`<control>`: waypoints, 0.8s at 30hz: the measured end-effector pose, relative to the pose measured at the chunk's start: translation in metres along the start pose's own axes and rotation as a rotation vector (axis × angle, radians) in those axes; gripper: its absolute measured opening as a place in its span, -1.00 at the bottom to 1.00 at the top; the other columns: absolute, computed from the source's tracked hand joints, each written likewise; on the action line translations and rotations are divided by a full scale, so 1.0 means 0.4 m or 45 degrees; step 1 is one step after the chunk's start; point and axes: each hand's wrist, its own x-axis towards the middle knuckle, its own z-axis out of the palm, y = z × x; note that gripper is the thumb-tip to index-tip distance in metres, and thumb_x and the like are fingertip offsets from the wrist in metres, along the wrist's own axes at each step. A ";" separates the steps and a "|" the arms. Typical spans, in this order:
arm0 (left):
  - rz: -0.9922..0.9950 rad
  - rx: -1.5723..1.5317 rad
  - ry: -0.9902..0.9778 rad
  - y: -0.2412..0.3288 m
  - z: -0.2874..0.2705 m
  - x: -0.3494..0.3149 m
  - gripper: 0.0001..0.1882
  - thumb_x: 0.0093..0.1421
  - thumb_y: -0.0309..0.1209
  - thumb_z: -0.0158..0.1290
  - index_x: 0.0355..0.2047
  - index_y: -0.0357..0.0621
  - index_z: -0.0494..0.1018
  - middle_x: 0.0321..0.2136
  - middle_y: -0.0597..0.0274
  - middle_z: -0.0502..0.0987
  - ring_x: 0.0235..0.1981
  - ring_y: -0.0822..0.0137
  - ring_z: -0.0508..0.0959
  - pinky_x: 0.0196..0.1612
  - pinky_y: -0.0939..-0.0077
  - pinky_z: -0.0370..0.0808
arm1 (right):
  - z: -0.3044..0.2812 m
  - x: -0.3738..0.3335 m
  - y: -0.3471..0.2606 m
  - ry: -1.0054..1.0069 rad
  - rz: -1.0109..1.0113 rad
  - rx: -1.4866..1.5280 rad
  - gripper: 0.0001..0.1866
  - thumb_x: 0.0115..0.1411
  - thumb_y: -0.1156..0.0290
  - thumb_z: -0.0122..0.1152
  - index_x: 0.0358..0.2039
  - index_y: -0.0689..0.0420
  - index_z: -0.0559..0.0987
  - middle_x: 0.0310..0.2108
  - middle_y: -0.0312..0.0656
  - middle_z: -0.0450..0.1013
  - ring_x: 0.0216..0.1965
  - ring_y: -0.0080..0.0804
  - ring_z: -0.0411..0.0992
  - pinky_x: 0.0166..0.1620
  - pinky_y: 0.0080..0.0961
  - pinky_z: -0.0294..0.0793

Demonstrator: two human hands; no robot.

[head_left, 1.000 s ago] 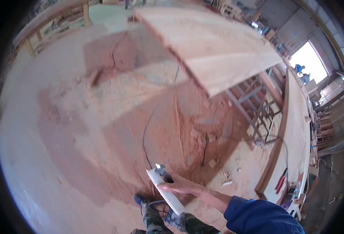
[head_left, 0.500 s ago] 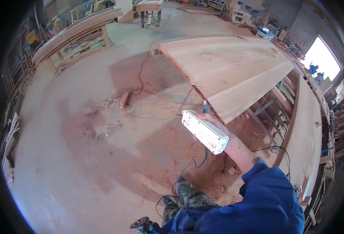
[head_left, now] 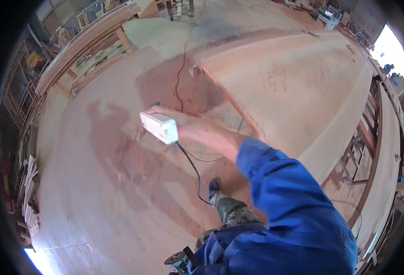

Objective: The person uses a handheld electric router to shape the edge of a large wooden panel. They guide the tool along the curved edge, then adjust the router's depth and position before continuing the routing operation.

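Note:
My right hand (head_left: 178,120) is closed around a white power strip (head_left: 158,128), held out in front of me above the dusty floor. The strip's long flat underside and one end face me, so its sockets are out of sight. From its near end a black cord (head_left: 193,166) hangs down toward my foot. At the bottom edge a power tool with a round head (head_left: 177,260), which looks like an angle grinder, shows in part beside my waist. My left hand is not visible.
A large wooden slab (head_left: 298,82) lies on supports to the right, with another long board (head_left: 385,151) beyond it. Reddish sawdust and a thin cable (head_left: 179,82) lie on the floor. A timber bench (head_left: 92,46) stands far left, and scrap strips (head_left: 29,192) line the left edge.
My right hand has swung the power strip to the left, away from the slab's near corner. My arm is stretched further out, and the view has shifted.

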 end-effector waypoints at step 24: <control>0.397 0.328 0.038 0.991 -0.279 0.771 -0.42 0.11 -0.07 0.28 -0.16 -0.29 0.29 -0.41 -0.12 0.52 -0.36 -0.11 0.59 -0.33 0.09 0.54 | -0.275 -0.650 -0.626 1.610 -1.150 -0.950 -0.56 0.37 -0.02 -0.01 -0.05 0.09 0.54 -0.45 -0.14 0.48 -0.54 -0.51 0.45 -0.51 -0.57 0.47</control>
